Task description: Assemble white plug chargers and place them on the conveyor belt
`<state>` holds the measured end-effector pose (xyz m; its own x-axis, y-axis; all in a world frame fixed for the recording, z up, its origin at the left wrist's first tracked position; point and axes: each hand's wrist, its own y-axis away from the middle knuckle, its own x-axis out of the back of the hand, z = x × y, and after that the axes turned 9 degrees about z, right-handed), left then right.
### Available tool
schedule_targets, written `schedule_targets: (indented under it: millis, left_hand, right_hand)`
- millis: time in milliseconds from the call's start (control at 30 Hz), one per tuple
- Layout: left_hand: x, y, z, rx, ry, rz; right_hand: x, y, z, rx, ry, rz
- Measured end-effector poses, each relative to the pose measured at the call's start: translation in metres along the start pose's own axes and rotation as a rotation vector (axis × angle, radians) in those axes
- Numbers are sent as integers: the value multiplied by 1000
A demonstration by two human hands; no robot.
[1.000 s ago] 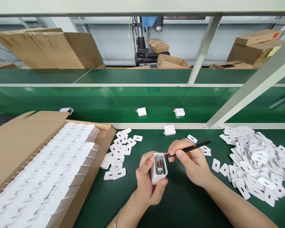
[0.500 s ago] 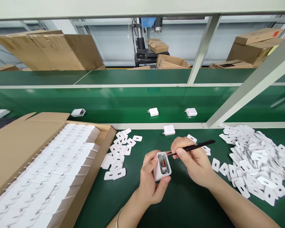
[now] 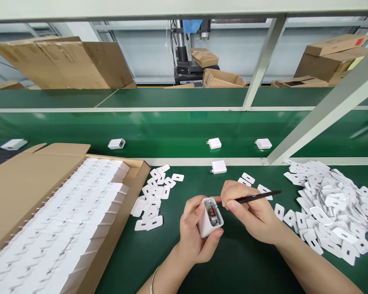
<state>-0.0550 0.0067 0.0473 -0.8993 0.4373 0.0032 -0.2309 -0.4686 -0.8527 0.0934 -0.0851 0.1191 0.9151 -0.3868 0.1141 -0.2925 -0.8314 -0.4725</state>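
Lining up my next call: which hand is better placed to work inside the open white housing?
The right hand, most likely: it holds a slim black tool, its tip near the open end of the white housing, while the left hand is busy gripping that housing.

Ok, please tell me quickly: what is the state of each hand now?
Left hand: closed, holding the open white casing.
Right hand: closed, holding the slim black tool.

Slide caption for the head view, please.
Left hand holds an open white casing while the right hand holds a slim black tool near its opening.
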Motion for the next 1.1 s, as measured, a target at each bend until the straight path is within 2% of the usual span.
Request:
schedule_targets:
  millis: [167, 367, 600, 1100]
  left_hand:
    - [0, 2, 1, -12, -73, 17]
    - [3, 5, 1, 5, -98, 24]
    - [3, 9, -1, 33, -71, 50]
    - [3, 11, -1, 35, -98, 71]
  right_hand:
    - [0, -3, -7, 42, 47, -42]
    - [-5, -3, -9, 162, 79, -62]
    - [-7, 1, 1, 134, 24, 20]
    - [-5, 1, 1, 140, 2, -12]
